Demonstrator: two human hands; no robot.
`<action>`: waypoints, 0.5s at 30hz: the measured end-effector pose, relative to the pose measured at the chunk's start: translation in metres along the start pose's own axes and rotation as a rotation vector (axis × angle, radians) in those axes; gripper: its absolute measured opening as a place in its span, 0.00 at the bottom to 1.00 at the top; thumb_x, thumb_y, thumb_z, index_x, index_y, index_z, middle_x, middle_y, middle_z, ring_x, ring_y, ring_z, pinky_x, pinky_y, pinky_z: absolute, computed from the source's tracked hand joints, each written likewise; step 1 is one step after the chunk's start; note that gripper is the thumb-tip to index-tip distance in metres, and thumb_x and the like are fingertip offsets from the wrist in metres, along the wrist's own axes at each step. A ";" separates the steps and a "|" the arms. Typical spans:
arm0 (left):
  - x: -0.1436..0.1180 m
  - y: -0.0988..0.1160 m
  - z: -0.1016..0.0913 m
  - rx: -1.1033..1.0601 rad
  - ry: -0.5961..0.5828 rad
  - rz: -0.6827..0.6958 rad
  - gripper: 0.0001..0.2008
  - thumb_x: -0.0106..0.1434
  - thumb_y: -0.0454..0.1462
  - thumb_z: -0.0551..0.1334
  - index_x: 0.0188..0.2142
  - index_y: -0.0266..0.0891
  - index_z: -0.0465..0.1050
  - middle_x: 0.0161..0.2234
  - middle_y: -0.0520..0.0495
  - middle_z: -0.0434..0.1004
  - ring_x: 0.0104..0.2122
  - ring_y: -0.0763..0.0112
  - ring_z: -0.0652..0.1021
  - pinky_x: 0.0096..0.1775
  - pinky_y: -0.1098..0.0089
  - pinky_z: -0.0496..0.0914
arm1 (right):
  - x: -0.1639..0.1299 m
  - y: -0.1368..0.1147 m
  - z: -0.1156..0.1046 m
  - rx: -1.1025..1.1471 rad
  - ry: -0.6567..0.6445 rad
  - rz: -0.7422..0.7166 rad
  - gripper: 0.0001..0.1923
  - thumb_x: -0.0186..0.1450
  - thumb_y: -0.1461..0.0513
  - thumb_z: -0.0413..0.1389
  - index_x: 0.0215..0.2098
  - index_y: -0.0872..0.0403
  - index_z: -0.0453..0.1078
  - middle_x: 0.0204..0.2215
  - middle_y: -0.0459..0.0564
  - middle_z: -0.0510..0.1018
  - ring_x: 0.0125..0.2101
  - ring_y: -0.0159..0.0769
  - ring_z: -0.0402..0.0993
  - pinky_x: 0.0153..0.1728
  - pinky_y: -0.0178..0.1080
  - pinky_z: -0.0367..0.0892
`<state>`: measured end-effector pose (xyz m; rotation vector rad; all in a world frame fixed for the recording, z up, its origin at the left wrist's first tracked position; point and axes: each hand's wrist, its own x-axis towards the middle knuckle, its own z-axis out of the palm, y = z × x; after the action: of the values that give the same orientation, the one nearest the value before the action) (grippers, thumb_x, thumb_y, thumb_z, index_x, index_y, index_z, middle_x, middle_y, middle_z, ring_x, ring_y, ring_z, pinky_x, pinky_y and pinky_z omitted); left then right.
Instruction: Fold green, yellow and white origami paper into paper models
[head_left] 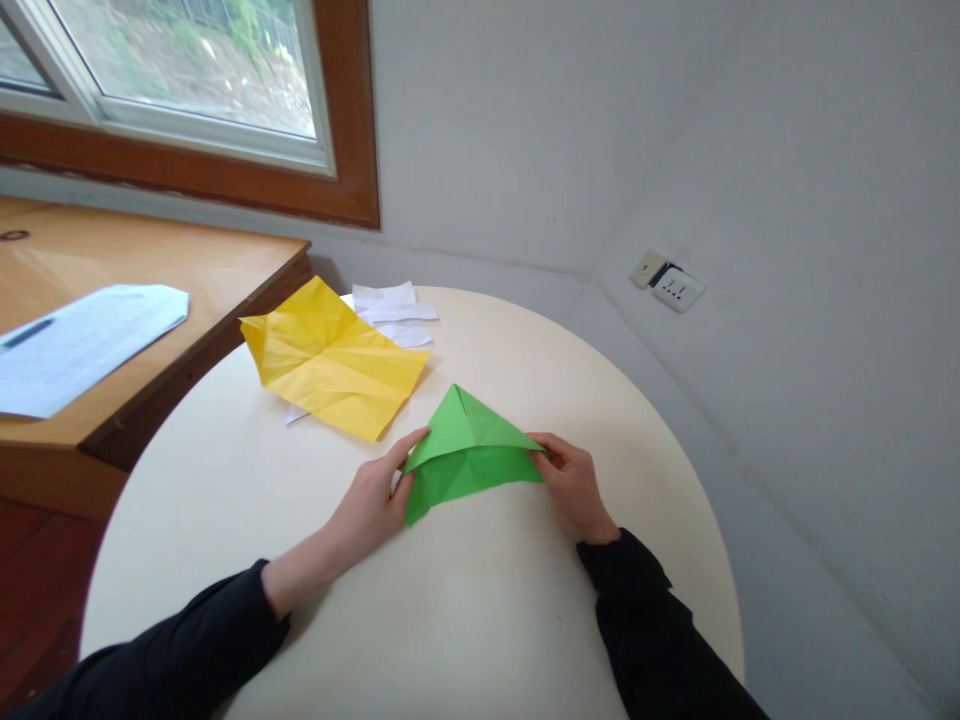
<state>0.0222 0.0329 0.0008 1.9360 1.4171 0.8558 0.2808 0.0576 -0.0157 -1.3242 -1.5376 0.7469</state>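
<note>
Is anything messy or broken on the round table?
Nothing is broken or spilled. The yellow paper is heavily creased and lies askew on top of the white papers, one corner poking past the round table. The left hand and right hand pinch the green paper neatly at its corners.

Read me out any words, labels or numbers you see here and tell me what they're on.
Nothing legible.
Printed sheet on the wooden desk: lines of text, too blurred to read.
Green paper, yellow paper, white papers: no writing.
Wall socket: no readable marking.
</note>
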 end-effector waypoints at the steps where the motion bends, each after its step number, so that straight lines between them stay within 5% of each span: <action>1: 0.001 0.001 -0.001 -0.038 0.007 -0.014 0.24 0.58 0.34 0.50 0.55 0.37 0.62 0.33 0.46 0.77 0.28 0.68 0.75 0.32 0.68 0.69 | 0.000 0.000 0.000 -0.001 0.006 -0.005 0.09 0.57 0.60 0.54 0.33 0.54 0.74 0.32 0.50 0.79 0.34 0.39 0.74 0.38 0.41 0.70; 5: 0.004 0.005 -0.004 -0.190 0.003 -0.070 0.22 0.56 0.35 0.51 0.52 0.35 0.65 0.23 0.52 0.71 0.25 0.71 0.71 0.26 0.73 0.65 | -0.002 -0.004 0.000 -0.082 0.027 -0.055 0.15 0.58 0.60 0.53 0.42 0.55 0.73 0.35 0.51 0.79 0.34 0.37 0.73 0.37 0.39 0.69; 9: 0.009 0.006 -0.011 -0.269 -0.029 -0.155 0.21 0.55 0.37 0.53 0.47 0.34 0.70 0.18 0.55 0.67 0.20 0.73 0.67 0.25 0.73 0.62 | -0.004 -0.014 -0.004 -0.245 -0.071 -0.076 0.21 0.59 0.62 0.51 0.51 0.53 0.68 0.31 0.47 0.78 0.23 0.31 0.68 0.29 0.35 0.66; 15: 0.018 0.004 -0.021 -0.615 -0.058 -0.323 0.17 0.51 0.39 0.59 0.39 0.34 0.75 0.32 0.47 0.79 0.34 0.64 0.76 0.36 0.67 0.69 | -0.007 -0.030 -0.010 -0.091 -0.256 -0.022 0.18 0.60 0.61 0.48 0.47 0.49 0.69 0.32 0.46 0.77 0.24 0.30 0.66 0.26 0.34 0.64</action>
<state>0.0126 0.0511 0.0194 1.2243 1.2016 0.9318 0.2784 0.0431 0.0130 -1.3147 -1.8044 0.8674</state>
